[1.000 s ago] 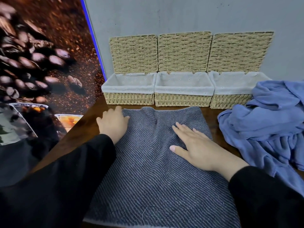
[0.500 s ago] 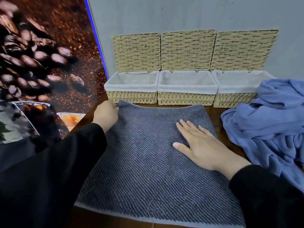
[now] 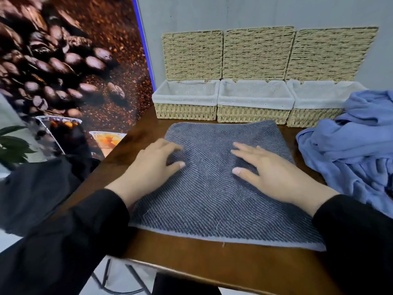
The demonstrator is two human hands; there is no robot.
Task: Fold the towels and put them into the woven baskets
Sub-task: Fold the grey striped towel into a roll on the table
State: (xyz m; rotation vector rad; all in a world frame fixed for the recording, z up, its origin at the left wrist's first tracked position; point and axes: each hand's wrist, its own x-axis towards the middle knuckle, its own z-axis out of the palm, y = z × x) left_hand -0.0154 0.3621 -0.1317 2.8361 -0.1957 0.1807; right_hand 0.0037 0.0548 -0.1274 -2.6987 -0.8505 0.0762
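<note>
Both hands flat, palms down on the striped grey towel (image 3: 212,194): left hand (image 3: 152,167) at its 10 o'clock, right hand (image 3: 270,173) at its 2 o'clock, fingers straight and spread, gripping nothing. Black sleeves on both arms.

Wooden table (image 3: 191,258) carries everything. Grey towel lies spread flat at table centre, near edge running along 6 o'clock, a loose thread hanging off it. Crumpled blue towels (image 3: 350,150) piled at 3 o'clock, just beside the grey one.

Three woven baskets in a row at 12 o'clock against the wall, lids up, white liners: left basket (image 3: 187,109), middle basket (image 3: 253,113), right basket (image 3: 308,118). Blue pile overlaps the right basket's corner. Coffee-bean poster (image 3: 63,60) at 10 o'clock.
</note>
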